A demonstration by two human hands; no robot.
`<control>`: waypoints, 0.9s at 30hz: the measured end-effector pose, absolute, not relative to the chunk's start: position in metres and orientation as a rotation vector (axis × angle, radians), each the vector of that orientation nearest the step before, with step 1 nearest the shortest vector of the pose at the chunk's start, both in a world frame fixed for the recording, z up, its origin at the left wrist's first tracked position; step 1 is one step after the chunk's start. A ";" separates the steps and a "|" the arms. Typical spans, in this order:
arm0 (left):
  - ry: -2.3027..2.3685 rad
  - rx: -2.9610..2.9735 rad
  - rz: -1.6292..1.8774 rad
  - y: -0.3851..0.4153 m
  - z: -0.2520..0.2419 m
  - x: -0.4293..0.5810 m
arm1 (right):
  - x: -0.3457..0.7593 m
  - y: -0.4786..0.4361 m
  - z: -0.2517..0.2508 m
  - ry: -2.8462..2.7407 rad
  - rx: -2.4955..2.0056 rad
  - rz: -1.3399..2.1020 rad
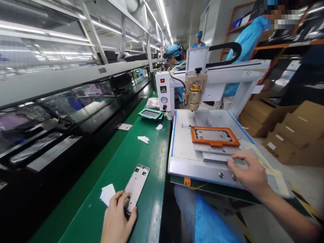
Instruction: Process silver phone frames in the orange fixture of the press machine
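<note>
My left hand (pixel 116 216) grips the lower end of a pale metal phone frame (pixel 138 184), which lies on the green bench. Its fingers lie on the left part and its thumb is by the right edge. A scrap of white paper (pixel 107 194) sits beside the fingers. My right hand (pixel 250 173) is loosely curled at the front right of a white dispensing machine (pixel 193 167), thumb and forefinger apart, with nothing clearly held. Just beyond it, an orange fixture (pixel 215 144) on the machine's bed holds another phone frame (pixel 214 135).
The brass dispensing head (pixel 194 96) hangs above the bed. A green fixture (pixel 151 114) and paper scraps (pixel 143 139) lie farther up the bench. Another frame (pixel 124 126) rests on the conveyor at left. Cardboard boxes (pixel 298 128) stand right; co-workers in blue (pixel 249 37) are beyond.
</note>
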State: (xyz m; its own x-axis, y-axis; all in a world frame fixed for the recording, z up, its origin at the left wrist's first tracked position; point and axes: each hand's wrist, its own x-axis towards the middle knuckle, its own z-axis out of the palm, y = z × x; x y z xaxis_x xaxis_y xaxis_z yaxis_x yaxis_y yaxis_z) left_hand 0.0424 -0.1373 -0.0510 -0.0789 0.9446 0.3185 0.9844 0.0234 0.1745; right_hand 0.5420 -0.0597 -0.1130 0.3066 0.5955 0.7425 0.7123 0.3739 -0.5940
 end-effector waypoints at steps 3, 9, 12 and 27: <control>-2.138 -2.084 -0.494 -0.136 -0.056 0.033 | 0.578 -0.025 -0.096 -1.598 -1.433 -0.279; -2.109 -2.108 -0.479 -0.131 -0.062 0.027 | 0.582 0.009 -0.087 -1.951 -1.569 -0.525; -2.174 -2.113 -0.445 -0.132 -0.061 0.028 | 0.583 0.016 -0.075 -1.994 -1.537 -0.635; -2.143 -2.082 -0.555 -0.137 -0.053 0.041 | 0.613 0.074 -0.038 -2.178 -1.592 0.023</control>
State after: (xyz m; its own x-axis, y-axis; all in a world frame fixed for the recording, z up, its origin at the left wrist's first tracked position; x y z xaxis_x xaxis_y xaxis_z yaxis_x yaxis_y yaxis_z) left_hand 0.0414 -0.1373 -0.0529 -0.0586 0.9449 0.3222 0.9824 -0.0027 0.1866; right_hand 0.6127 0.0744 -0.0375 -0.2406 0.9102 0.3370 0.9030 0.3372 -0.2661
